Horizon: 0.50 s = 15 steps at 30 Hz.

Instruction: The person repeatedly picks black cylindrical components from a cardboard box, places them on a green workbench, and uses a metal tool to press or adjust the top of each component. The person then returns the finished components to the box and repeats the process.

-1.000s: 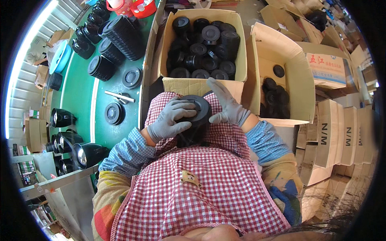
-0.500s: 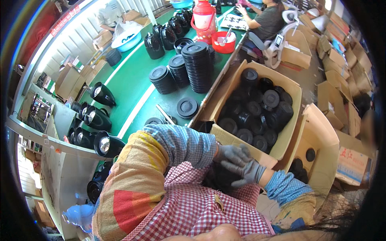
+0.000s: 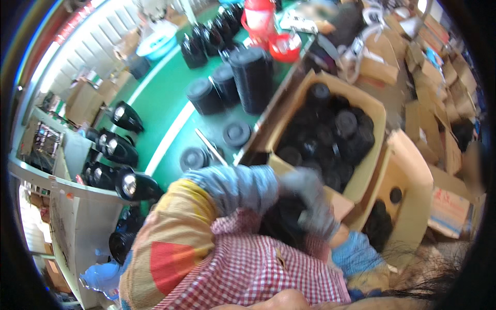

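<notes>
Both my hands wear grey gloves and are close together in front of my checked apron. Motion smears them, so their fingers cannot be made out. My left hand [image 3: 302, 187] reaches across from the left, just short of the open carton. My right hand [image 3: 321, 219] is below it, against a black object [image 3: 285, 217] at my lap. That object is dark and partly covered by my arm and hands; its kind does not show. Black round lidded parts [image 3: 320, 134] fill the cardboard carton [image 3: 373, 165] just beyond my hands.
On the green bench [image 3: 168, 103] stand stacks of black discs [image 3: 252, 82], two loose discs with a metal rod, and black housings [image 3: 129, 150]. Farther off are a red bucket [image 3: 285, 47] and a blue basin. A second carton [image 3: 413, 181] holds dark parts at right. A person sits beyond.
My hands have shifted from overlapping to apart, the left moving slightly up and the right slightly down. The whole view has tilted a little and blurred.
</notes>
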Each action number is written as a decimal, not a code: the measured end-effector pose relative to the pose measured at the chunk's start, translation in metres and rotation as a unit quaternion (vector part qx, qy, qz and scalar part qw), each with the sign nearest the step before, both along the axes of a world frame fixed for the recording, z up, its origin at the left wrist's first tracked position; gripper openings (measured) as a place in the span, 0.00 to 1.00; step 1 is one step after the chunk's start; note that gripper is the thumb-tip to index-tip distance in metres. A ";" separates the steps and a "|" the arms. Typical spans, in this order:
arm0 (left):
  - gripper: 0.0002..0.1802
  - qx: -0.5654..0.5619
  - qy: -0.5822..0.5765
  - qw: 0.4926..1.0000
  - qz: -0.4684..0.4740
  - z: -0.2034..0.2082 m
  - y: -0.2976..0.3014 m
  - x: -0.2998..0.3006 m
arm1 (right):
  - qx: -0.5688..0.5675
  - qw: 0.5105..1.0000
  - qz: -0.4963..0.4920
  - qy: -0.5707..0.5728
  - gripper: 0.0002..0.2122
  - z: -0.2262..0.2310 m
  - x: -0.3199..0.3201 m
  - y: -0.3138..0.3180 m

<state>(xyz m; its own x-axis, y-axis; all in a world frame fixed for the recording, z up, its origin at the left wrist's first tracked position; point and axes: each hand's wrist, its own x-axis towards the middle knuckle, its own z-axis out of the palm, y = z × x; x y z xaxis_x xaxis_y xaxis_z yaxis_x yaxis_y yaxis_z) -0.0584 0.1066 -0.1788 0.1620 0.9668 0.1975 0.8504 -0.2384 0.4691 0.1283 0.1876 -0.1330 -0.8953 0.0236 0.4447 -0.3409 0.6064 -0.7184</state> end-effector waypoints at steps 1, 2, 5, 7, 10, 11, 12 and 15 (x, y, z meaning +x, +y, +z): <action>0.08 0.050 0.063 0.996 0.030 -0.005 -0.005 -0.016 | -0.068 0.996 -0.048 -0.044 0.36 -0.006 -0.001 0.008; 0.10 0.093 0.126 0.985 0.070 -0.009 -0.012 -0.033 | -0.143 0.983 -0.091 -0.078 0.36 -0.013 -0.003 0.015; 0.15 -0.095 -0.457 0.835 0.291 0.031 -0.088 -0.031 | -0.154 0.919 0.014 -0.363 0.33 -0.005 0.002 0.019; 0.17 -0.133 -0.607 0.707 0.337 0.042 -0.130 -0.026 | -0.327 0.855 0.010 -0.402 0.29 -0.006 0.005 0.015; 0.18 -0.185 -0.604 0.711 0.308 0.051 -0.178 -0.014 | -0.399 0.847 -0.016 -0.350 0.23 -0.015 0.022 0.008; 0.18 -0.212 -0.590 0.711 0.318 0.057 -0.188 -0.006 | -0.377 0.862 -0.026 -0.337 0.23 -0.012 0.030 0.006; 0.17 -0.267 -0.569 0.721 0.292 0.061 -0.196 -0.001 | -0.354 0.879 -0.045 -0.315 0.21 -0.006 0.034 0.002; 0.21 -0.387 -0.479 0.755 0.228 0.055 -0.208 0.017 | -0.221 0.934 -0.120 -0.253 0.20 0.048 0.041 -0.014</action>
